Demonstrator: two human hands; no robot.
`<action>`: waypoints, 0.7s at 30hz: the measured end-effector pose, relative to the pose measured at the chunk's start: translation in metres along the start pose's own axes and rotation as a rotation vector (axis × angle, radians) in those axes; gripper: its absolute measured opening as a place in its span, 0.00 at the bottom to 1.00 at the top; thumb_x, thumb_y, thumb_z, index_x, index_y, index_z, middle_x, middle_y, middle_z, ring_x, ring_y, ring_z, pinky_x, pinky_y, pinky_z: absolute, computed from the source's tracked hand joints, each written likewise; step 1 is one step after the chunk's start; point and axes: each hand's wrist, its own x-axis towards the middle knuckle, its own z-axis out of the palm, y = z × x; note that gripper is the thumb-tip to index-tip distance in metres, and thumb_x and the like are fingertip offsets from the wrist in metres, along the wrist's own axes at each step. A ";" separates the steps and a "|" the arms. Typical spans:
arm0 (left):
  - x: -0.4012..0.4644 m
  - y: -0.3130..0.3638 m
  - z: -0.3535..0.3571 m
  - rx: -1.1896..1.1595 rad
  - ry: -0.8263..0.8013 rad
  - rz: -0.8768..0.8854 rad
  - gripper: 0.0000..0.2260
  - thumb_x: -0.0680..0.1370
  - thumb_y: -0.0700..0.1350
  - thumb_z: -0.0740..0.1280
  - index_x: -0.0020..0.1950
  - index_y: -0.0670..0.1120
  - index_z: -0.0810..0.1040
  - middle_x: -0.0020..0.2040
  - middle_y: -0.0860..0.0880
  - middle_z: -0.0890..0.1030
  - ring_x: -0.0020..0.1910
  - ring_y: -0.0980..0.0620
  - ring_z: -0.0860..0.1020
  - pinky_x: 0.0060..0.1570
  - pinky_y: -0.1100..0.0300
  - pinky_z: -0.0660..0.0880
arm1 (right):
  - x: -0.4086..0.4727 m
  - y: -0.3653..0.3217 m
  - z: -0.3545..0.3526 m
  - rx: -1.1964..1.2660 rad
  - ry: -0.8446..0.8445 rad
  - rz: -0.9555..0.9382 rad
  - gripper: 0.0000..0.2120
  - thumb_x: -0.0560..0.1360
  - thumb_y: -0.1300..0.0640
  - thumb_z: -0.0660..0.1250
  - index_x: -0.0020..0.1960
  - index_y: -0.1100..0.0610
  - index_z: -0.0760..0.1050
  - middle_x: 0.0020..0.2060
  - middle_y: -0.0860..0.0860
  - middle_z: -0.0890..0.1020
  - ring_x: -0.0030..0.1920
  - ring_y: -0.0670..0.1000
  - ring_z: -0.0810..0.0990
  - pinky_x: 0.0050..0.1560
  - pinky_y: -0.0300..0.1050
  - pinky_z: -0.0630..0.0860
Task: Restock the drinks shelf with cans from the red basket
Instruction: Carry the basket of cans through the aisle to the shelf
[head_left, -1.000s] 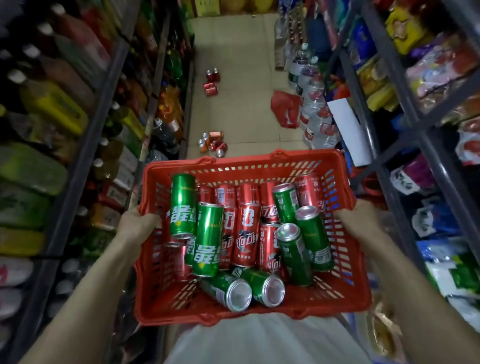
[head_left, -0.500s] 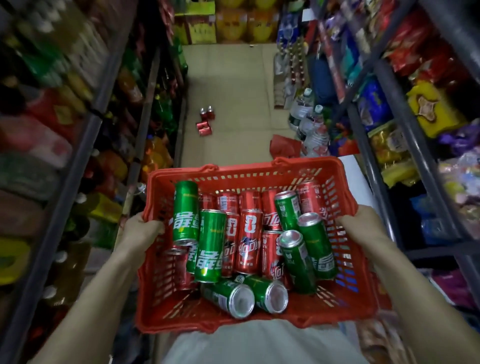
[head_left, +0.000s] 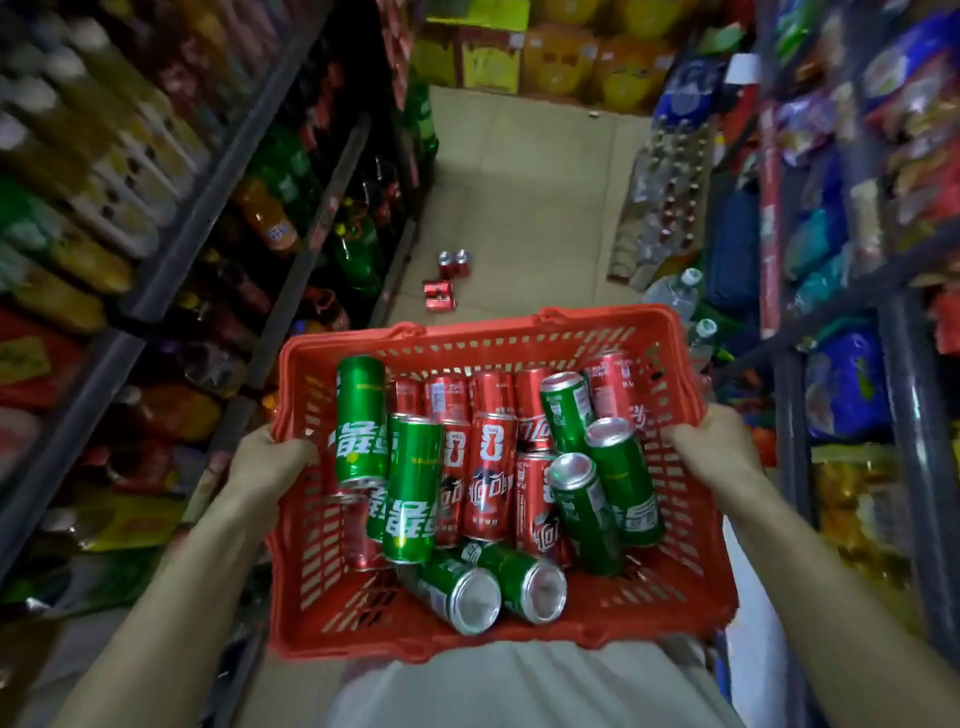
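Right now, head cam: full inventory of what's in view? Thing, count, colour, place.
Red plastic slotted basket: one, red, held at waist height, centre.
Slim green drink cans: at least seven, green, piled in the basket.
Slim red drink cans: several, exact count hidden, red, under and between the green ones.
Red cans on the floor: about four, red, aisle ahead by the left shelf.
Bottled-drinks shelving: left side, blurred.
Packaged-goods shelving: right side.
Yellow cartons: several, aisle end.
Left hand: grips the basket's left rim.
Right hand: grips the right rim.
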 end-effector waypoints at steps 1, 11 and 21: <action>0.002 0.009 0.012 -0.019 0.031 -0.037 0.09 0.70 0.30 0.70 0.45 0.43 0.82 0.42 0.38 0.83 0.38 0.42 0.81 0.45 0.48 0.79 | 0.026 -0.018 -0.009 -0.026 -0.016 -0.024 0.14 0.67 0.51 0.70 0.47 0.59 0.83 0.42 0.59 0.85 0.45 0.62 0.83 0.49 0.54 0.81; 0.070 0.078 0.099 -0.286 0.163 -0.277 0.07 0.69 0.34 0.72 0.44 0.44 0.82 0.39 0.41 0.85 0.36 0.42 0.82 0.46 0.48 0.82 | 0.232 -0.196 -0.026 -0.363 -0.131 -0.278 0.10 0.74 0.58 0.70 0.53 0.59 0.83 0.49 0.63 0.85 0.52 0.64 0.82 0.50 0.51 0.76; 0.201 0.114 0.138 -0.404 0.290 -0.417 0.12 0.61 0.42 0.73 0.44 0.46 0.85 0.42 0.43 0.87 0.41 0.41 0.86 0.52 0.42 0.84 | 0.370 -0.330 0.048 -0.447 -0.240 -0.361 0.09 0.73 0.54 0.72 0.48 0.60 0.83 0.42 0.61 0.85 0.45 0.62 0.84 0.47 0.52 0.80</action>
